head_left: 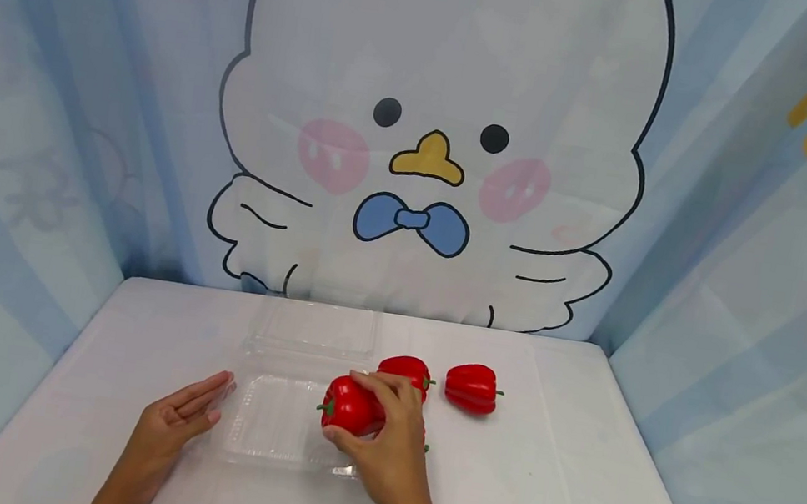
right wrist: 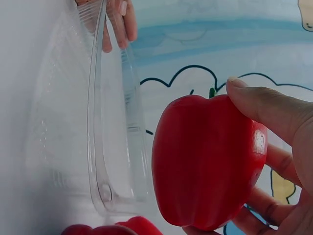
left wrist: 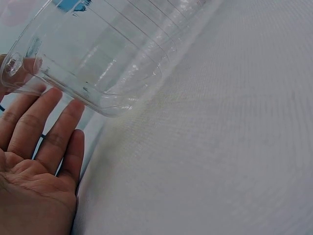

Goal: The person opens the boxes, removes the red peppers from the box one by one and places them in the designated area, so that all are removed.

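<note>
My right hand (head_left: pixel 395 444) grips a red bell pepper (head_left: pixel 349 403) with a green stem, thumb on one side and fingers on the other. The pepper is above the right part of a clear plastic clamshell box (head_left: pixel 270 416), whose lid (head_left: pixel 314 329) lies folded back. In the right wrist view the pepper (right wrist: pixel 205 161) is off the table, beside the box wall (right wrist: pixel 98 122). With fingers nearly straight, my left hand (head_left: pixel 163 428) is at the box's left side. In the left wrist view its fingertips (left wrist: pixel 51 95) are at the box's edge (left wrist: pixel 105 105).
A red bell pepper (head_left: pixel 408 366) lies behind my right hand, and another (head_left: pixel 472 388) lies farther right. A further pepper is mostly hidden behind the right hand. The white table (head_left: pixel 533 487) ends at a cartoon-printed curtain (head_left: pixel 415 279).
</note>
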Tool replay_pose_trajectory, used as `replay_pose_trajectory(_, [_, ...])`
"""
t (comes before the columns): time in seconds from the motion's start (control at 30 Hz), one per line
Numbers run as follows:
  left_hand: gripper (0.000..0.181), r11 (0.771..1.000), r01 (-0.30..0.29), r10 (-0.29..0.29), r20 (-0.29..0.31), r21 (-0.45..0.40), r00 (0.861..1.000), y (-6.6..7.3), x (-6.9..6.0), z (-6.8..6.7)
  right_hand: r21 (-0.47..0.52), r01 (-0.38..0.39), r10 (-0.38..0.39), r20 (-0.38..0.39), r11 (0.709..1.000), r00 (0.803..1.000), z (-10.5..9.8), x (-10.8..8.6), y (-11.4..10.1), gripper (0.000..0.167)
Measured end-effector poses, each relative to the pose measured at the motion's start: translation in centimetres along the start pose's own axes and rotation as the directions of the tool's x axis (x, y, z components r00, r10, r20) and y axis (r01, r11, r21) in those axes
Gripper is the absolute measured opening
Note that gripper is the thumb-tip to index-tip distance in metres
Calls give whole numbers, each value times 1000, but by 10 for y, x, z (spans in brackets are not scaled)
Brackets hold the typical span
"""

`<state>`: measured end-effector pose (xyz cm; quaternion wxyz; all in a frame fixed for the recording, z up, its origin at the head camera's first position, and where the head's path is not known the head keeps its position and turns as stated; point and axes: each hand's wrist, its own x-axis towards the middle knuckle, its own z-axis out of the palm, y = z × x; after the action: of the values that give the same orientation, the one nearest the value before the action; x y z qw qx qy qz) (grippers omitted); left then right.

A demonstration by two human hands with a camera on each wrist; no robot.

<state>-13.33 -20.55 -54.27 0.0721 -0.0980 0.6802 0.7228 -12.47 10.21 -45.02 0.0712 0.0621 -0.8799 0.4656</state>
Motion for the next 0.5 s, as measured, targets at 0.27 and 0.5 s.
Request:
replay_pose_trajectory(0.27, [71, 1000, -23, 23, 15, -14, 1000, -3, -1, -1, -11, 10, -10, -41, 1000, 999, -9, -1, 12, 67])
replay_pose_trajectory(0.5, [72, 1000, -8, 8, 14, 4, 1000, -1, 0, -1, -42, 4, -7, -80, 999, 997, -18, -2, 21, 67])
